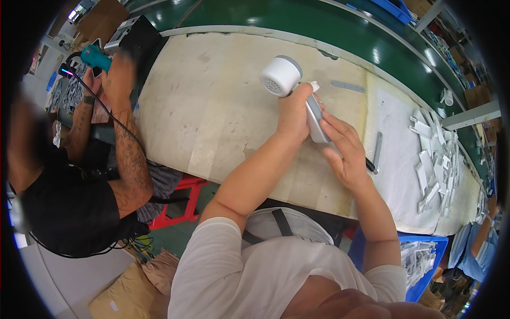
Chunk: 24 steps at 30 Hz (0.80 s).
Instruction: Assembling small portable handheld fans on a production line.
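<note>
A white and grey handheld device (317, 123) with a round, perforated head is held over the table, its head tilted to the upper left. It looks like a fabric shaver. My left hand (294, 114) is closed around it just below the head. Close to that thumb is a small white scrap (315, 85), perhaps cloth. My right hand (344, 151) lies along the grey side of the handle with its fingers stretched out. Beside the right wrist, a black-tipped tool (370, 165) is partly hidden.
On the pale tabletop (207, 101) lie two flat grey strips (348, 86). White plastic parts (433, 154) are heaped at the right; a blue bin (438, 250) below holds more. At left, another person (125, 154) holds a teal power tool (95, 57) with a black cable. A red stool (183, 199) stands below.
</note>
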Tool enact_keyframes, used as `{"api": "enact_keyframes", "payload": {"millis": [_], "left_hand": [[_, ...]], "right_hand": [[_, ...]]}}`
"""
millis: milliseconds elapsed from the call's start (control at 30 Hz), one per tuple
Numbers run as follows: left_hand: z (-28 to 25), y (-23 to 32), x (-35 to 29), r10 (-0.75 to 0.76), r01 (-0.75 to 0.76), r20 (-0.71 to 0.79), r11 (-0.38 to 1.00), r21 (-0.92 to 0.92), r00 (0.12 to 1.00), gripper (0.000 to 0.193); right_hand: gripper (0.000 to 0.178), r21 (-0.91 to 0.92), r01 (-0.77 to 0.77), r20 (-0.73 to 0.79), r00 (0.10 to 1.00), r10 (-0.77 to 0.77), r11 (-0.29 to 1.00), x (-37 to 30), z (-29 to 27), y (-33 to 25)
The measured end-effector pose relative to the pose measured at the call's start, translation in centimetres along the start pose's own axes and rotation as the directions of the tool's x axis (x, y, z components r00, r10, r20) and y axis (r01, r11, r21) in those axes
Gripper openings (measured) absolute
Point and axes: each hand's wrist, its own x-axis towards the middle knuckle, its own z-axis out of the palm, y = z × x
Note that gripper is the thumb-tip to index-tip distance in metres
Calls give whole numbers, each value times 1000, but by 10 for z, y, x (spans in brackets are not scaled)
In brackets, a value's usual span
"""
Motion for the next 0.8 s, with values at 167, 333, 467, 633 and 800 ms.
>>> {"api": "enact_keyframes", "payload": {"millis": [167, 333, 467, 633, 800], "left_hand": [[1, -2, -1, -32, 40, 138, 998, -53, 990, 13], [2, -5, -9, 28, -22, 264, 999, -24, 964, 14], [8, -4, -20, 63, -81, 361, 996, 34, 930, 13], [9, -6, -21, 120, -158, 414, 986, 59, 902, 13], [10, -2, -15, 135, -264, 506, 945, 192, 852, 15]], "right_hand": [[43, 719, -487, 187, 823, 537, 496, -1, 6, 5], [59, 802, -591, 448, 688, 571, 84, 4, 4, -1], [62, 807, -591, 498, 677, 542, -2, 0, 1, 0], [59, 805, -591, 481, 698, 531, 47, -1, -3, 1], [53, 827, -560, 465, 731, 499, 49, -6, 1, 11]]}}
